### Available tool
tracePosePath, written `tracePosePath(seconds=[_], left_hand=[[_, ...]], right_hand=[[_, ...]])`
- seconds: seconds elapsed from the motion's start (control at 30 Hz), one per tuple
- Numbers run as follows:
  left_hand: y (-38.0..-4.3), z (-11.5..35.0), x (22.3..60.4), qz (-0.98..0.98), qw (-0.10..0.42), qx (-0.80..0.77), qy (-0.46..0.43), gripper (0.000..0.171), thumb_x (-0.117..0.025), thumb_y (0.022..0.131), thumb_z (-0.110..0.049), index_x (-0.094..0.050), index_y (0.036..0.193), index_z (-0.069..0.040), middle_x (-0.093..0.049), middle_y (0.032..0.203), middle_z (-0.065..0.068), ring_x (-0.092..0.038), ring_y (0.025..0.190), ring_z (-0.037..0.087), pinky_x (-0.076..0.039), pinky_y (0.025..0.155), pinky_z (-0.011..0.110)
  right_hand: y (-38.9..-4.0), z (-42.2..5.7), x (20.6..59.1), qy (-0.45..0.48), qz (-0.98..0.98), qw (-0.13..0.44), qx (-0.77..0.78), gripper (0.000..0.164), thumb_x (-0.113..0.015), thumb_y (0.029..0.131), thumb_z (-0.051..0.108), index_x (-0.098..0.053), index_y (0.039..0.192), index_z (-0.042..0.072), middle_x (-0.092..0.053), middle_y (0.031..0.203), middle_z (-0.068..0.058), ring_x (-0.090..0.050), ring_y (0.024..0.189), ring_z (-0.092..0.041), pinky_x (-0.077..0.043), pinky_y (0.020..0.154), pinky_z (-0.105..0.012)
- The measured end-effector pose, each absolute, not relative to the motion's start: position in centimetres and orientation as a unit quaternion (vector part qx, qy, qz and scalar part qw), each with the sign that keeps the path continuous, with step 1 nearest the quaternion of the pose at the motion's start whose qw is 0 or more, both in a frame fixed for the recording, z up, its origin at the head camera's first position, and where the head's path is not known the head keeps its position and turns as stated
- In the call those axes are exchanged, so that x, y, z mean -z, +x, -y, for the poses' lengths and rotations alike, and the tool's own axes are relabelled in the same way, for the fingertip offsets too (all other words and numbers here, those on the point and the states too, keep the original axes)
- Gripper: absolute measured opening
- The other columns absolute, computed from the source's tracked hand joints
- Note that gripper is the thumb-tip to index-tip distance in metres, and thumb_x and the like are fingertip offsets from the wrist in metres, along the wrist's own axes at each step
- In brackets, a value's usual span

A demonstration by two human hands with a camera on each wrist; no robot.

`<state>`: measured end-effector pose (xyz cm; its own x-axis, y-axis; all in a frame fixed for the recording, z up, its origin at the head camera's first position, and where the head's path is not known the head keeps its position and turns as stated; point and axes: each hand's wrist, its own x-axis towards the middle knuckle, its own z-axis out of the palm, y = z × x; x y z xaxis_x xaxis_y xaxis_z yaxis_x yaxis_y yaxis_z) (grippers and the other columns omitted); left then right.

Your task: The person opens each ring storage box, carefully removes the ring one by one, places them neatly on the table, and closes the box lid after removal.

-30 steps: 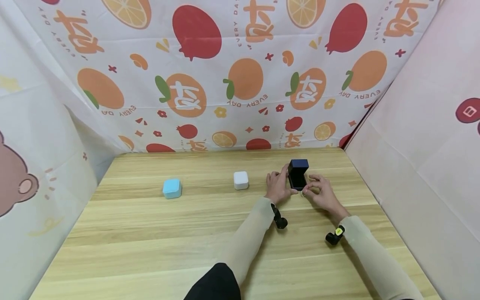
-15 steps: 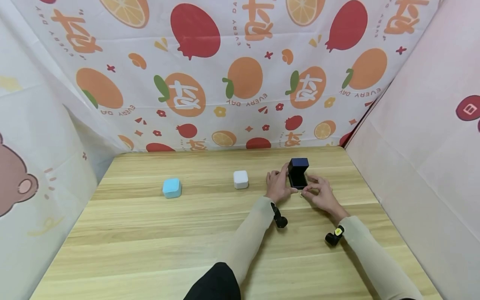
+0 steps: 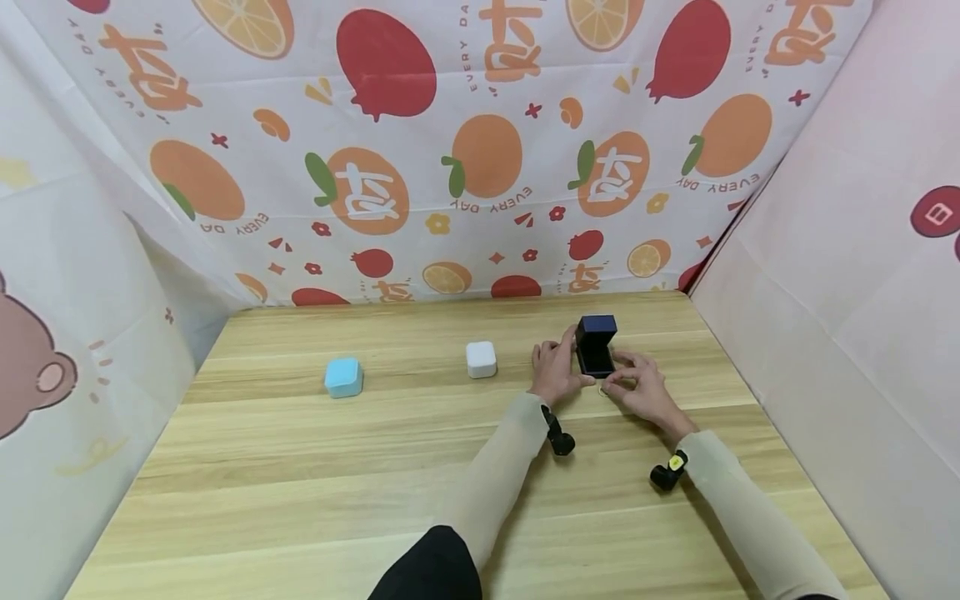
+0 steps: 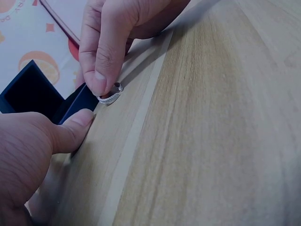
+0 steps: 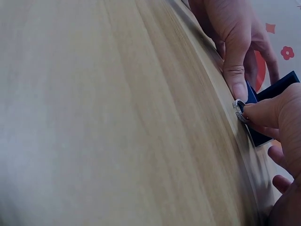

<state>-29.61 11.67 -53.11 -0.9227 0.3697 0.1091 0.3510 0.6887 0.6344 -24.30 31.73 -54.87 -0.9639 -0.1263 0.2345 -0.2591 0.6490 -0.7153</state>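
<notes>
A dark blue ring box [image 3: 597, 325] stands on the table at the right in the head view, its lid raised and its inside black. My left hand [image 3: 553, 372] holds the box from the left, with the thumb [image 4: 77, 126] against its front side. Just in front of the box, my right hand [image 3: 643, 390] pinches a silver ring [image 4: 110, 98] between thumb and fingertips. The ring's band looks studded and shows a gap in the right wrist view. Part of the box's inside is hidden from both wrist views.
On the wooden table [image 3: 337, 483], a white rounded block [image 3: 482, 360] lies left of my left hand. A light blue block [image 3: 344, 377] sits farther left. A fruit-print cloth [image 3: 420, 167] hangs behind the table, and pale cloth walls flank it.
Both hands and the ring box keep nearly the same places. The ring shifts very slightly in the right fingertips, and the head view tilts a little.
</notes>
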Motion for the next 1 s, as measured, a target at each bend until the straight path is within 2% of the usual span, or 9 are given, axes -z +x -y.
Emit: tracePosePath(seconds=[1.0], left_hand=[[-29.53,-11.58,53.05,-0.919,0.004,-0.340,0.198,0.104,-0.086,0.081,-0.038,-0.022,0.162,-0.023,-0.065,0.142,0.003,-0.048,0.133,0.031,-0.018,0.124,0.054]], right_hand=[[-24.21,-31.59,55.06,0.104,0.905,0.085,-0.403,0.005,-0.079,0.086,0.010,-0.078,0.082,0.014,-0.052,0.147,-0.027,-0.026,0.144,-0.054,-0.003,0.109,-0.077]])
